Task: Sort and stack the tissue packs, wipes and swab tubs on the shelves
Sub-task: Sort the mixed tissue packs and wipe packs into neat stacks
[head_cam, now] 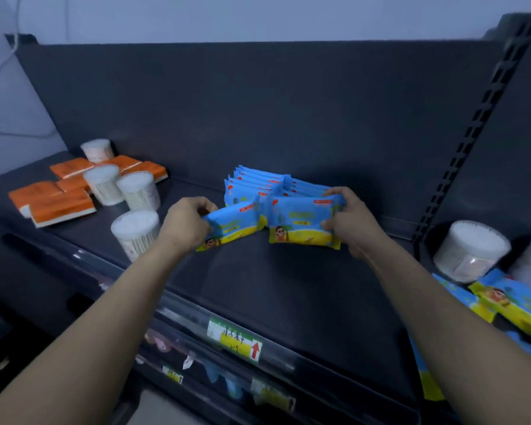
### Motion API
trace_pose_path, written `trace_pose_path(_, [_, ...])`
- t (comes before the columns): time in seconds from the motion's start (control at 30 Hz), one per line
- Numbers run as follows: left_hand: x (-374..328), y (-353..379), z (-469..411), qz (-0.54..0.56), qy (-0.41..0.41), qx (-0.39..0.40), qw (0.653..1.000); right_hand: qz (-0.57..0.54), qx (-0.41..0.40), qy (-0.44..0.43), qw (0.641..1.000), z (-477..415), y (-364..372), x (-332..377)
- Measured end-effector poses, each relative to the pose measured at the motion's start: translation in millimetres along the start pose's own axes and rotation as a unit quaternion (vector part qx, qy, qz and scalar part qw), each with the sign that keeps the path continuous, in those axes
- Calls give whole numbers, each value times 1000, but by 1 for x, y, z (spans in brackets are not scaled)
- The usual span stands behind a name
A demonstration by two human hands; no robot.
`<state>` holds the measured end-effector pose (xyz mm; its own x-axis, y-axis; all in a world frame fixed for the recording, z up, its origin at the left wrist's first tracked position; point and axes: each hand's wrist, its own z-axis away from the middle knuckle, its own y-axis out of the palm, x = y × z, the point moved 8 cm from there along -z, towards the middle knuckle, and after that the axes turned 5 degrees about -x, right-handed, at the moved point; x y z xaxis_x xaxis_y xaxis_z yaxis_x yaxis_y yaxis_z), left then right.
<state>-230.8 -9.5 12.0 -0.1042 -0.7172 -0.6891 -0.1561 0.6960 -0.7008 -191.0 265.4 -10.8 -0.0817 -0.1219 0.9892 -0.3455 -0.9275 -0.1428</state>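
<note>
Both arms out fwd, one pack per hand.
L hand (188, 223) curls round the left end of a tilted wipes pack (232, 226); R hand (354, 223) clamps the right end of a second wipes pack (304, 222), fingers above & below. Forearms bare, extended, angling inward; hands approx. level, well apart.

We see the loose wipe packs (515, 306) cut off at the right edge; we cannot read the shelf label (234, 340).

Yellow label (235, 341), perhaps handwritten
</note>
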Motion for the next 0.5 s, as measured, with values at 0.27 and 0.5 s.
trace_pose_path(0.27, [-2,36,-62,-93,95,85,987,162,-123,-67,977,-9,-2,-15])
trace_pose_path(0.5, [-9,55,-100,-126,220,114,961,344,-171,-34,923,-8,18,-21])
